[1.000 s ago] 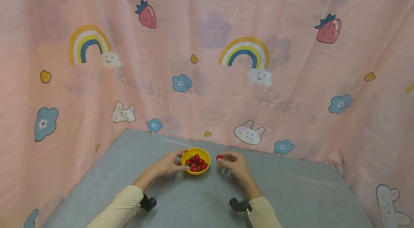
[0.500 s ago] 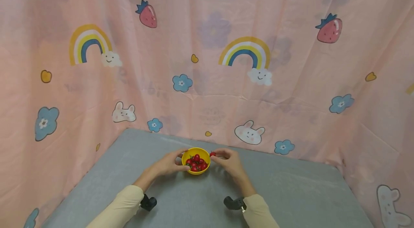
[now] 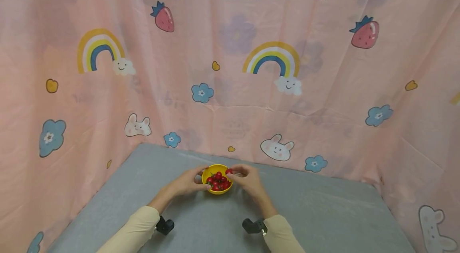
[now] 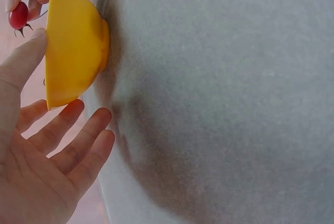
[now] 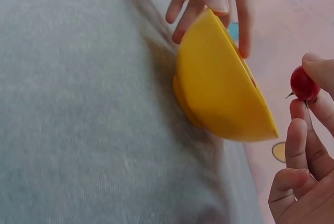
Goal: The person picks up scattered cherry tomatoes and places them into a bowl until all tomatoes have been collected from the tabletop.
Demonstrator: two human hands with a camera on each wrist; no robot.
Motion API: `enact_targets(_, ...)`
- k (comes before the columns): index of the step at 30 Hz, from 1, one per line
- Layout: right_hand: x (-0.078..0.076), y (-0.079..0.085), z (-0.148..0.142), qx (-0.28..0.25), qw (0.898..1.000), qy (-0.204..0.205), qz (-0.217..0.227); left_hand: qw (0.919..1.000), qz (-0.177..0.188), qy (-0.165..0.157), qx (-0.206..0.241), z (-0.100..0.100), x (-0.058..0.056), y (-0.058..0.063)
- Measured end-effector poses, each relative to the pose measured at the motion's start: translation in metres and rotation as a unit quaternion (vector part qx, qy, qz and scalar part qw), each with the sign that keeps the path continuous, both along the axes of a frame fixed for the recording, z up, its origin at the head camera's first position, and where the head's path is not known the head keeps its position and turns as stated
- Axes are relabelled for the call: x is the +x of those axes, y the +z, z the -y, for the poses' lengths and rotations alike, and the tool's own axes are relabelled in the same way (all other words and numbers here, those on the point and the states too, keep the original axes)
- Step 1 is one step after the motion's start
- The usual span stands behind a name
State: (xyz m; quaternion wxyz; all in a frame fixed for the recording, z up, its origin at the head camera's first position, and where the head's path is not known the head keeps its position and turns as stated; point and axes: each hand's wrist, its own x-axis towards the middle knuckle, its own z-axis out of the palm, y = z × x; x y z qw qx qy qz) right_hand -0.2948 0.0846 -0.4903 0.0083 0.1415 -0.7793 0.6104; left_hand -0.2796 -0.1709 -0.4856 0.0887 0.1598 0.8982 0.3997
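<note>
A yellow bowl [image 3: 207, 172] stands on the grey table and holds several red cherry tomatoes [image 3: 215, 185] with green stems. My left hand [image 3: 186, 181] grips the bowl from the left, thumb at the near rim and fingers spread round the far side. My right hand [image 3: 248, 181] pinches one cherry tomato [image 3: 229, 171] over the bowl's right rim. That held tomato [image 5: 303, 84] hangs stem-down between thumb and fingertips in the right wrist view. From the left wrist the bowl [image 4: 78, 46] appears side-on, so its contents are hidden there.
The grey table [image 3: 201, 225] reaches back to a pink curtain [image 3: 237, 117] printed with rainbows, flowers and rabbits. Black wrist-worn devices sit on the left wrist [image 3: 165, 226] and the right wrist [image 3: 253, 226].
My right hand has moved left with the pinched tomato, from beside the bowl to above its right rim. The left hand and the bowl have stayed in place.
</note>
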Motion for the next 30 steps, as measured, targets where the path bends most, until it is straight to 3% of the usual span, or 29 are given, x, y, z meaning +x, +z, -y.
enact_targets(5, -0.002, 0.000, 0.006, -0.001, 1.000, 0.024, 0.000, 1.0000, -0.002, -0.005, 0.003, 0.001, 0.000, 0.001)
enact_targets(16, 0.000, -0.001, 0.007, -0.003, 0.999, 0.037, -0.018, 0.9998, -0.001, -0.013, 0.016, 0.000, 0.003, 0.002)
enact_targets(21, 0.002, -0.003, -0.006, -0.014, 0.999, 0.033, -0.025, 0.9998, 0.002, -0.012, 0.016, -0.003, 0.003, 0.003)
enact_targets(30, 0.005, -0.007, -0.046, 0.025, 0.998, -0.004, -0.054, 0.9999, -0.014, 0.003, -0.002, -0.003, 0.004, 0.004)
